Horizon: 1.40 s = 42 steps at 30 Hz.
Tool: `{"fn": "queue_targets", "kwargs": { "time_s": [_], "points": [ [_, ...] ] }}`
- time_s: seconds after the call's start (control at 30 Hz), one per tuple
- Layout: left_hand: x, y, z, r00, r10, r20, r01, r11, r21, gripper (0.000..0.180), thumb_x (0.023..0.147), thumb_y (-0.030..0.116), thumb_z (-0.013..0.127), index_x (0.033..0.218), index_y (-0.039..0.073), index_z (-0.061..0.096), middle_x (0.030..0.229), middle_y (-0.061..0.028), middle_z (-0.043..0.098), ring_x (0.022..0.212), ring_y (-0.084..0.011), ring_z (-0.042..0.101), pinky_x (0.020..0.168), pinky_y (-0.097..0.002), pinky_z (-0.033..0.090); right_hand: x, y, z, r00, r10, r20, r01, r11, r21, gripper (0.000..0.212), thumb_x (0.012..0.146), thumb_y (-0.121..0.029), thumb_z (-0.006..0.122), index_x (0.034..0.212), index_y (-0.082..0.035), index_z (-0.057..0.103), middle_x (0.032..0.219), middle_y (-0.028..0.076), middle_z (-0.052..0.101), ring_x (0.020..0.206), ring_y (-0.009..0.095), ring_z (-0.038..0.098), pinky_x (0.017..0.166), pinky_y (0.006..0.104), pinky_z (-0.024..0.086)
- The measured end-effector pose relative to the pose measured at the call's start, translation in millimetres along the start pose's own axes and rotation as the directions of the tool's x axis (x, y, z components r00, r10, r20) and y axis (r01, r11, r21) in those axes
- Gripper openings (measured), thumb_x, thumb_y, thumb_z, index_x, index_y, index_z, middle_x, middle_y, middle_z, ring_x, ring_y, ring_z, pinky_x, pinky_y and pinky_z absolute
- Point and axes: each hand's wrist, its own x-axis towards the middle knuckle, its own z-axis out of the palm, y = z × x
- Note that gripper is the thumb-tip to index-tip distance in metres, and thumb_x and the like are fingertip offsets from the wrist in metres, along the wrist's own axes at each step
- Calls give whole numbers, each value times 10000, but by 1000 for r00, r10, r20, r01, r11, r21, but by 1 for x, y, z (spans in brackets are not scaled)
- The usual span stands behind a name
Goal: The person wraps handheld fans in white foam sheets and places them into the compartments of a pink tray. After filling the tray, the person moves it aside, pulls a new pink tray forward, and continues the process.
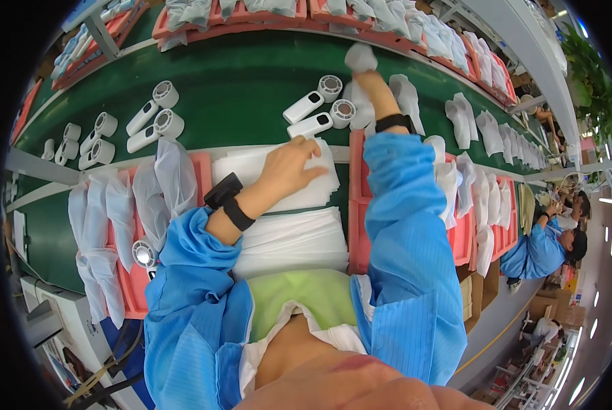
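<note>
Head view, and what a reach across the green bench (pixel 231 75)! Right hand (pixel 369 80) stretched far ahead, up against a pale bundle (pixel 361 58), fingers blurred and partly hidden; firm grip or mere touch, cannot tell. Back nearer the chest, left hand (pixel 294 166) half open above the upper stack (pixel 320 190) of thin white sheets, fingers spread and loosely curled, nothing visible in hold. Now for the line that counts: two bare handheld fans on the bench, near fan (pixel 318 122) and far fan (pixel 310 102), just ahead of the left hand and left of the right forearm (pixel 398 160). Long axes slanting alike, handles toward lower left, round heads toward upper right. Left hand nearer the handles, right wrist nearer the heads. And look at the surfaces! Smooth white plastic, rounded handles, dark oval panels, drum-shaped heads with grey grilles. Alongside, soft, crinkled, translucent pouches (pixel 175 174) over the coral-pink left tray (pixel 134 294). Flat, papery layers in the lower stack (pixel 292 239), slightly fanned. Stiff-looking walls on the right tray (pixel 358 232).
</note>
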Motion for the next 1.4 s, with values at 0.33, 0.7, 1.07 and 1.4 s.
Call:
{"fn": "queue_targets", "kwargs": {
  "time_s": [0.33,0.7,1.07,1.4],
  "points": [
    [-20,-33,21,994,100,40,-108,947,304,181,737,194,756,804,99,616,850,-88,568,815,-297,604,678,-399,477,-59,-26,-25,957,-282,63,289,921,-261,421,772,-238,568,1115,-12,656,1157,228,627,1090,366,596,919,394,479],
    [3,-41,-9,982,-107,156,109,994,-1,88,768,152,710,778,82,658,805,-87,660,756,-251,641,648,-353,487,-97,-28,-9,782,-544,304,577,816,-24,595,573,-102,719,1156,-44,620,961,153,670,976,330,633,889,352,491],
    [8,-13,-106,999,-41,-32,27,934,-356,134,778,179,717,801,56,672,732,-49,659,637,-153,588,603,-295,456,-195,-129,-119,883,-316,-348,431,838,335,562,572,-184,818,1054,39,635,922,82,662,804,156,618,783,293,487],
    [8,1,-129,975,-148,-166,49,871,-488,104,853,121,667,834,26,628,721,14,581,637,-57,519,572,-216,399,-217,-135,-87,720,-510,-471,692,466,552,592,590,-99,774,1128,22,557,1013,76,600,908,155,582,835,286,454]
  ]
}}
